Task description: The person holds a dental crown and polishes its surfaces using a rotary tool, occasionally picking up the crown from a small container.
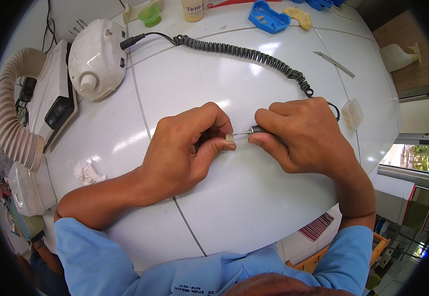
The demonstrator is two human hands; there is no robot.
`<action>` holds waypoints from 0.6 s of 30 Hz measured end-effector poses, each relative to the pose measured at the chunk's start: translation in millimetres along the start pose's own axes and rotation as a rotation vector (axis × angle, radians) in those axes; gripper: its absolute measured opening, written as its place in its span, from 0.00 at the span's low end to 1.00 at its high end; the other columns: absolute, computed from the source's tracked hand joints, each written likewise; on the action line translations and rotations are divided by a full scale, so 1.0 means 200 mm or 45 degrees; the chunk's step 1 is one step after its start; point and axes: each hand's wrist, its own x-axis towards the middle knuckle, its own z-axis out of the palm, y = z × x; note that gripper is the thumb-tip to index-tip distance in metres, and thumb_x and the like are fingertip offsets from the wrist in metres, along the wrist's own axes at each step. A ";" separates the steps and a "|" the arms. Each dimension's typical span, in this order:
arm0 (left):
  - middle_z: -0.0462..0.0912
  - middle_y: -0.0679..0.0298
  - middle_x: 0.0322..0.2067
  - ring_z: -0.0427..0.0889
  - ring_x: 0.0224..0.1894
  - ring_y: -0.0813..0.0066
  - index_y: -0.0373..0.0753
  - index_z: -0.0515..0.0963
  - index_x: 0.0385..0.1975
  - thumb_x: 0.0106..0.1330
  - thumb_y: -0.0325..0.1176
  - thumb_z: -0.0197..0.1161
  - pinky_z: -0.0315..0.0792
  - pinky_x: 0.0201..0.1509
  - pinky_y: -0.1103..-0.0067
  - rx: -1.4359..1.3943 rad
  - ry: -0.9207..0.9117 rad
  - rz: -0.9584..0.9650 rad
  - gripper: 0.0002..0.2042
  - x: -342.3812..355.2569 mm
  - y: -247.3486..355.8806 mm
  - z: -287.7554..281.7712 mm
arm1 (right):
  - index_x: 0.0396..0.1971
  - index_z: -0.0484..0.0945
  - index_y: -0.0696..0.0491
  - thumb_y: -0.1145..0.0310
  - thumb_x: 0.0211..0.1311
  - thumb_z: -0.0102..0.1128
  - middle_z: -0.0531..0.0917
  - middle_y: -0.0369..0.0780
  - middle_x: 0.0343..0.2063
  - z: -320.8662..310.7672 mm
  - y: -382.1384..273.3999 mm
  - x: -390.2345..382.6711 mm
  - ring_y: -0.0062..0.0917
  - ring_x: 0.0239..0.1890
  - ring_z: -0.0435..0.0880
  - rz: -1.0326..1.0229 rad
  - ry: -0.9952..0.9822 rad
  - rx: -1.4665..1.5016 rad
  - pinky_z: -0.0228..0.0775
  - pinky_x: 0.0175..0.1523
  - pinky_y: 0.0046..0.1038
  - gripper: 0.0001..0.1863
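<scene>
My left hand [185,153] pinches a small pale, cream-coloured piece [229,137] between thumb and fingertip at the middle of the white tiled bench. My right hand [298,138] is closed on a slim rotary handpiece [256,129], its thin metal tip pointing left and reaching the pale piece. A black coiled cord [231,52] runs from beside my right hand across the bench to a white motor control box [93,64] at the upper left.
A ribbed suction hose [14,123], crumpled tissue [88,172] and clear container [23,187] are at left. A metal blade tool [335,64], small clear box [352,113], blue moulds [268,17], green bowl [149,17] and jar [193,10] lie around. Another person's arm [49,259] shows lower left.
</scene>
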 end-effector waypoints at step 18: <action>0.90 0.61 0.33 0.90 0.35 0.78 0.32 0.81 0.45 0.74 0.20 0.75 0.84 0.42 0.78 0.024 -0.010 0.032 0.08 0.00 -0.01 0.01 | 0.34 0.84 0.48 0.47 0.81 0.66 0.83 0.36 0.21 0.00 0.01 -0.01 0.41 0.24 0.86 -0.007 -0.012 0.059 0.71 0.29 0.44 0.19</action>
